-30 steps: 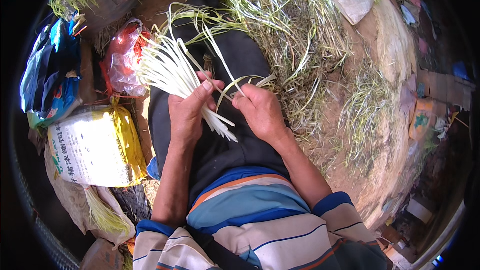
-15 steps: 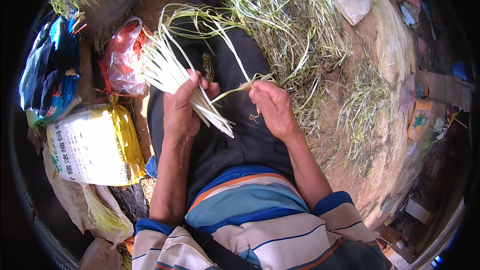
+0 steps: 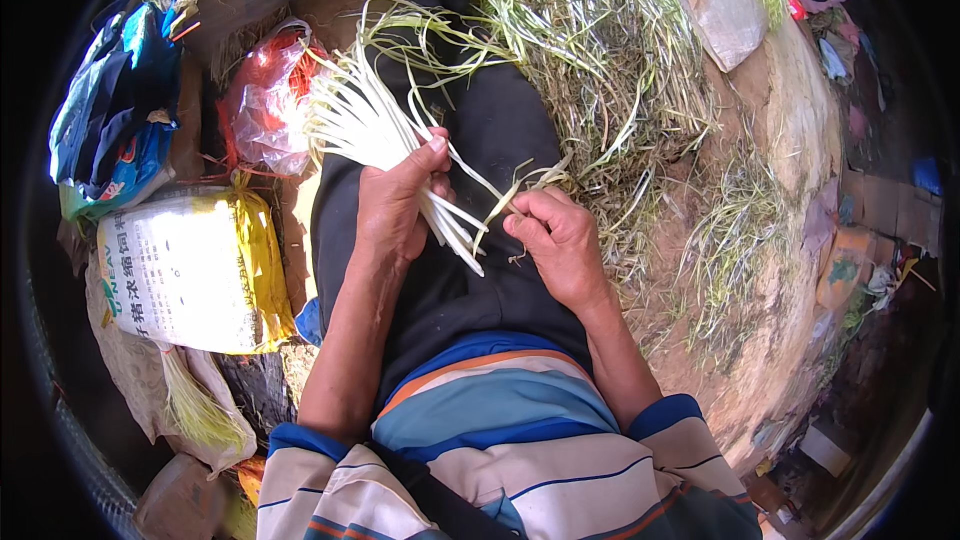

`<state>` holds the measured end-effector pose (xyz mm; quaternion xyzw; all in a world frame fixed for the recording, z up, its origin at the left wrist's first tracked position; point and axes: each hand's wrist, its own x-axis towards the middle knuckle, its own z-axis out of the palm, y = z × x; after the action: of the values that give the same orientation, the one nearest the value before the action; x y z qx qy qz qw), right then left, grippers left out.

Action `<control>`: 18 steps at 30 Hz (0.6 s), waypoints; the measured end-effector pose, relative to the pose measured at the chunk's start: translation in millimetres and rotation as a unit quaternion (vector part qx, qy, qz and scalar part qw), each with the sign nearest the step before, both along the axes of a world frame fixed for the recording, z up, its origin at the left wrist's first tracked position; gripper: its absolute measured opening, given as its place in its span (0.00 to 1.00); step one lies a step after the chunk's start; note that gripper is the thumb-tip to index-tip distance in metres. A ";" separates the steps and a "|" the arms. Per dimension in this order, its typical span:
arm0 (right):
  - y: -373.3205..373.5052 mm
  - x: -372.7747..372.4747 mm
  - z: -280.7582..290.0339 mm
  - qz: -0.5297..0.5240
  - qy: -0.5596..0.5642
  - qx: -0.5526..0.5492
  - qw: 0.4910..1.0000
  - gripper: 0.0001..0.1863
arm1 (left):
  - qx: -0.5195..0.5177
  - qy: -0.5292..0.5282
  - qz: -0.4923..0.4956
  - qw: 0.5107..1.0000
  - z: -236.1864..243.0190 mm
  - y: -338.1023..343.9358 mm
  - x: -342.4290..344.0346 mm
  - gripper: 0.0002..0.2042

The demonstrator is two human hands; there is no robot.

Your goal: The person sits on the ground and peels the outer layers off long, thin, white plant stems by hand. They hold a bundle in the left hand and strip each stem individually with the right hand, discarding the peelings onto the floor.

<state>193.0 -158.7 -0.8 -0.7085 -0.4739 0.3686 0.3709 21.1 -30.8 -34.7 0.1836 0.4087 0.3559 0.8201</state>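
View from above of a seated person's lap, dark trousers and a striped shirt at the bottom edge. The left hand is clenched around a bundle of pale stalks, white and thin like peeled chives or scallions, which fans out up and to the left over the left thigh, with the cut ends poking out below the fist. The right hand pinches a single stalk between thumb and fingertips, just beside the bundle's lower end; its thin green top trails away toward the knee.

The stalks look light, limp and easily bruised or snapped, so a gentle hold near the firm white base seems safer than a grip on the floppy green tips. The bundle looks likely to slip apart if the fist loosens.

To the right of the legs lies a heap of green trimmings and grass-like leaves on bare earth. On the left sit a yellow and white printed sack, a red and clear plastic bag and a blue bag.
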 end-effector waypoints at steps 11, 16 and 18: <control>6.8 2.7 -6.2 0.017 0.132 -0.116 0.984 0.06 | 0.060 0.071 -0.041 0.995 -10.1 -1.4 0.6 0.12; 18.3 7.6 -6.0 0.040 0.178 -0.101 0.978 0.11 | 0.069 0.045 -0.060 0.995 -8.5 -1.5 -1.4 0.11; 23.1 10.5 -6.9 0.050 0.211 -0.085 0.972 0.15 | 0.067 0.032 -0.053 0.996 -7.1 -0.4 -1.8 0.11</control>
<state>203.5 -135.6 -7.7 -0.6187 -0.3869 0.5669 0.3823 19.3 -31.2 -41.8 0.2710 0.3997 0.3322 0.8102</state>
